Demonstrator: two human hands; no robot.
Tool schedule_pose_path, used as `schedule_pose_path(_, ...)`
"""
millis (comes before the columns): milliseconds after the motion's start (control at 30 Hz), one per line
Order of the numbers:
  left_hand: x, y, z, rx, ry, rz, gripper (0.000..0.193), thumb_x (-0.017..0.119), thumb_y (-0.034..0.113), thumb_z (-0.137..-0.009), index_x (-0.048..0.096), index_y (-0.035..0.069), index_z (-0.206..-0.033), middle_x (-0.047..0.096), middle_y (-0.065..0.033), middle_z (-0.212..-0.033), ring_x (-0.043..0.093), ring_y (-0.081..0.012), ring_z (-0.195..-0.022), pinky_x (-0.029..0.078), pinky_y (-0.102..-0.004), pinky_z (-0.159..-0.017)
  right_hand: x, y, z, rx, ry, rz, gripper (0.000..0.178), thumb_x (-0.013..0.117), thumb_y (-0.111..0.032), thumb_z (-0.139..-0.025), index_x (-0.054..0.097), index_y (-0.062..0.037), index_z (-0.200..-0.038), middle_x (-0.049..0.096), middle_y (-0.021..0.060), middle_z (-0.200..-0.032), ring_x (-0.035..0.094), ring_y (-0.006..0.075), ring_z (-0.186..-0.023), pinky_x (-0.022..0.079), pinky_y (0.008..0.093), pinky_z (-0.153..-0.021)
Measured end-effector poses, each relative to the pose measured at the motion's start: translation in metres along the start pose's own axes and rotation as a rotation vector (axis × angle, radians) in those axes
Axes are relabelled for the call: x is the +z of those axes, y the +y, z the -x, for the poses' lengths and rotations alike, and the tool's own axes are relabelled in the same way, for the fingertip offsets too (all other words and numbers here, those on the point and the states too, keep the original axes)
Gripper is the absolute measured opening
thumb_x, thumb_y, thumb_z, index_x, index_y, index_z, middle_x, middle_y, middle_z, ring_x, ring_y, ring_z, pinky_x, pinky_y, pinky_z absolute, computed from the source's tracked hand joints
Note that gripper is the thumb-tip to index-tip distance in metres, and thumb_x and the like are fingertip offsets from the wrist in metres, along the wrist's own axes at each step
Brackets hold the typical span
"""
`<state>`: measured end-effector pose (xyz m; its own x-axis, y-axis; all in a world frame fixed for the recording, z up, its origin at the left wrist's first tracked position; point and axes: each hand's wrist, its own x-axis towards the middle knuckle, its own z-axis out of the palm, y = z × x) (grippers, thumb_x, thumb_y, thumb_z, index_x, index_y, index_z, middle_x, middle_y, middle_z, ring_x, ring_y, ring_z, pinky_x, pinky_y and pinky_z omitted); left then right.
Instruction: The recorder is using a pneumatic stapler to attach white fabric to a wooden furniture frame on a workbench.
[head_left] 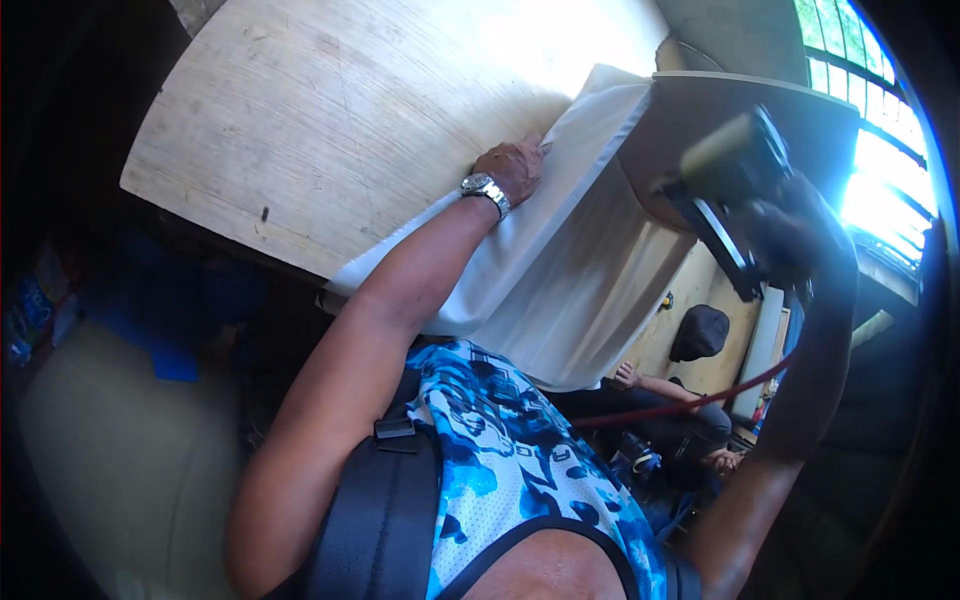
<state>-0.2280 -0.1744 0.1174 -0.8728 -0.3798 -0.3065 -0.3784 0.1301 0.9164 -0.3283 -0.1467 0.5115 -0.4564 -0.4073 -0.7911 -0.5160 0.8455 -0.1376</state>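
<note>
A length of white fabric (590, 160) lies over the edge of a pale wooden panel (330, 120) and hangs down its near right side. My left hand (512, 170), with a metal watch on its wrist, rests at the panel's edge. Its fingers are bent and closed on the fabric's border; the fingertips are partly hidden. Raised to the right, apart from the panel, my right hand (785, 240) grips an air staple gun (735, 160). Motion blurs both the hand and the tool, but its long magazine shows.
A red hose (690, 406) runs across beneath my right arm. Another person's hand (627, 375) and dark clothing appear at lower right, near a dark cap (700, 333). A barred window (880, 130) stands at far right. Blue material (175, 362) lies below the panel's left.
</note>
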Motion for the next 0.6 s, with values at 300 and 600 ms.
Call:
schedule_pose_path(300,0.002,0.012,-0.003,0.059,-0.061,-0.007,0.031,0.038,0.036,-0.101,0.053,0.012,-0.111,0.069,-0.0228,-0.096,0.068,-0.0430,-0.091,0.052,-0.0547,-0.081,0.060,-0.089,-0.117,0.260,-0.118,0.600,0.054,0.071,-0.052,-0.086,0.071,0.0004,-0.097,0.063,0.0050,-0.064,0.059,0.0119,-0.051,0.050,0.0279,-0.052)
schedule_pose_path(600,-0.004,0.015,0.004,0.069,-0.033,0.047,0.030,0.042,0.028,-0.094,0.061,0.006,-0.101,0.070,-0.0240,-0.093,0.068,-0.0418,-0.091,0.054,-0.0513,-0.082,0.078,-0.093,-0.140,0.384,-0.210,0.602,0.055,0.073,-0.053,-0.085,0.072,0.0013,-0.094,0.061,0.0051,-0.063,0.059,0.0126,-0.051,0.047,0.0279,-0.050)
